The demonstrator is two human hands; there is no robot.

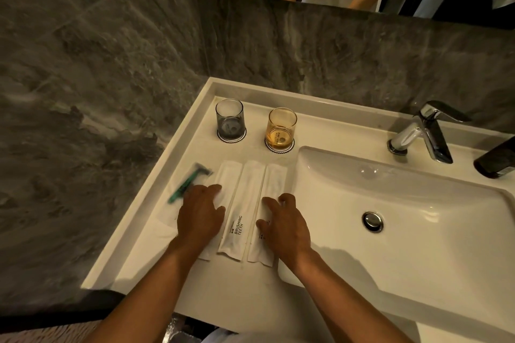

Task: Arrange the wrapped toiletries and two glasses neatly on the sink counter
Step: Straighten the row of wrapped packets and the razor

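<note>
Three white wrapped packets lie side by side on the white counter: a left packet, a middle one printed BRUSHING TEETH, and a right one. A green razor in a clear wrapper lies blurred at the far left. My left hand rests flat on the left packet, its fingers touching the razor wrapper. My right hand lies with spread fingers on the right packet. A grey glass and an amber glass stand upright on round coasters behind the packets.
The sink basin with its drain is to the right. A chrome faucet stands behind it, and a dark bottle sits at the right edge. A marble wall bounds the counter at left and back, with a mirror above.
</note>
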